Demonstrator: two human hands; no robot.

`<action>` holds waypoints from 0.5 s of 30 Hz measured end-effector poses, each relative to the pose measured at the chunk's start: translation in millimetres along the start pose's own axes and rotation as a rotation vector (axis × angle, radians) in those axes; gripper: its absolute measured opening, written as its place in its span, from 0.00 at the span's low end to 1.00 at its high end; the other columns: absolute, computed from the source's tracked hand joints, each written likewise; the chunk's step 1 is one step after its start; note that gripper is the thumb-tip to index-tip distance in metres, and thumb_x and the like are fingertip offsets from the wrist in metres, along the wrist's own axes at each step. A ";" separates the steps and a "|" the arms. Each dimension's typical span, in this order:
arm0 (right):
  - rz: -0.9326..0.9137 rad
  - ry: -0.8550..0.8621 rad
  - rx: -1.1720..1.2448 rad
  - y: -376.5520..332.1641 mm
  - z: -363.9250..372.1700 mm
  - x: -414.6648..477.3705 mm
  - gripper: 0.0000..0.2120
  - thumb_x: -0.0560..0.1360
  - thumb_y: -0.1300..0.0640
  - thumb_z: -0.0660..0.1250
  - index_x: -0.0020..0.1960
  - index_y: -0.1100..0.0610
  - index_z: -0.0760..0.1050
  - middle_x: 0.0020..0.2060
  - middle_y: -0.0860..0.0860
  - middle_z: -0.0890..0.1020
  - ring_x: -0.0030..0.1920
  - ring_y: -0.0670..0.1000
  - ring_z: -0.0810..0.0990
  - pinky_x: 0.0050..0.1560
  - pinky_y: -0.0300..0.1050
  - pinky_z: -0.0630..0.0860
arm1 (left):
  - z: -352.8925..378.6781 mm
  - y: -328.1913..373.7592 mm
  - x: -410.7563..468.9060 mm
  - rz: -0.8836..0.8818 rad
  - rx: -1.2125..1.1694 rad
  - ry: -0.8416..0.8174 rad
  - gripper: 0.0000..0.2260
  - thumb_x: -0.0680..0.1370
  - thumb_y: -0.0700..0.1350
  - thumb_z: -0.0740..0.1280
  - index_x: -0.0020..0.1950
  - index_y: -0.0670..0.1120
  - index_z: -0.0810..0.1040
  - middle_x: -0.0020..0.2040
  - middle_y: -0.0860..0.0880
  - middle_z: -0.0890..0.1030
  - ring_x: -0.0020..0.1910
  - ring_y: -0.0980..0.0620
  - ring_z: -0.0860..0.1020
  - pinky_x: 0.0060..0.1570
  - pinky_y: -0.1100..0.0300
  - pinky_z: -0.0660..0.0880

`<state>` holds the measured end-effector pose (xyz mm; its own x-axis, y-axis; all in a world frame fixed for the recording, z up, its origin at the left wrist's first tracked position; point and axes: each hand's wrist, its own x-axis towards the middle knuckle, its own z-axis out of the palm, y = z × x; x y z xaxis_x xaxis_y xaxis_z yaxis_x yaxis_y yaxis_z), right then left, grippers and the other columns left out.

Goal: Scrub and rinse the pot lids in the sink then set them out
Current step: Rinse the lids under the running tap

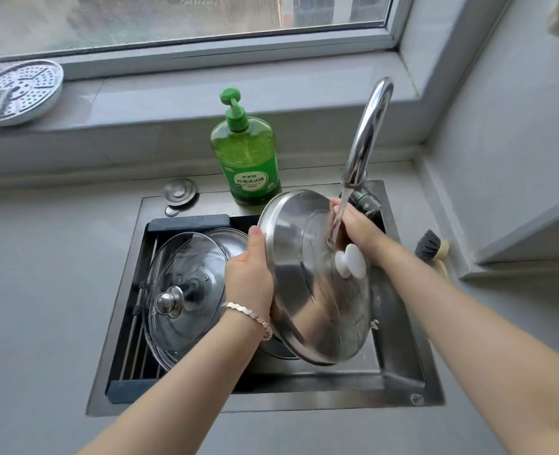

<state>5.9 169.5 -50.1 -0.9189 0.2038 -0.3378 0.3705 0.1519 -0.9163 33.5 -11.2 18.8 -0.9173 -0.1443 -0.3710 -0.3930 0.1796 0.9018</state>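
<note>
Soap bottle and brush sit on the counter, a steamer plate on the windowsill.

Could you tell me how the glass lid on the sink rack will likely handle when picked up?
The glass lid is probably fragile and fairly heavy, being a broad glass dome. Its round metal knob offers a grip, though likely wet and slippery.

You can read one label: on the green soap bottle, just left of the faucet, a green band on its pale panel reads "柠檬洗洁精". The smaller print around that band is too blurred to read.
</note>
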 end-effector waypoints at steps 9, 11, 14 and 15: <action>-0.335 0.143 -0.308 -39.4 77.1 -45.3 0.27 0.75 0.44 0.45 0.66 0.52 0.71 0.70 0.50 0.66 0.73 0.49 0.58 0.73 0.47 0.50 | 13.6 -2.3 11.3 0.056 0.106 -0.074 0.23 0.79 0.53 0.59 0.27 0.42 0.67 0.25 0.46 0.66 0.26 0.49 0.64 0.24 0.61 0.62; -0.412 0.158 -0.408 -36.0 88.3 -60.1 0.31 0.72 0.41 0.42 0.68 0.50 0.69 0.73 0.49 0.61 0.75 0.48 0.51 0.74 0.47 0.44 | 12.6 -5.6 15.1 0.005 0.037 -0.082 0.23 0.80 0.52 0.59 0.27 0.42 0.70 0.22 0.49 0.70 0.23 0.54 0.68 0.22 0.66 0.65; -0.331 0.111 -0.427 -33.5 72.3 -47.6 0.26 0.77 0.42 0.48 0.72 0.49 0.62 0.74 0.49 0.59 0.75 0.48 0.52 0.75 0.48 0.47 | 5.5 -8.3 14.1 0.041 0.079 -0.107 0.24 0.80 0.52 0.59 0.26 0.44 0.64 0.19 0.51 0.65 0.22 0.53 0.64 0.21 0.65 0.61; -0.209 0.103 -0.389 -35.3 62.6 -39.1 0.24 0.79 0.43 0.48 0.72 0.50 0.62 0.73 0.50 0.62 0.74 0.48 0.55 0.74 0.47 0.50 | 4.2 -10.1 12.6 0.060 0.096 -0.120 0.23 0.80 0.52 0.59 0.27 0.43 0.63 0.22 0.48 0.65 0.25 0.50 0.63 0.23 0.63 0.60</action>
<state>20.3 95.6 -18.0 -0.9684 0.2222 -0.1134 0.2202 0.5480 -0.8069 25.6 -10.8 4.1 -0.9380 -0.0141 -0.3464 -0.3366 0.2769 0.9000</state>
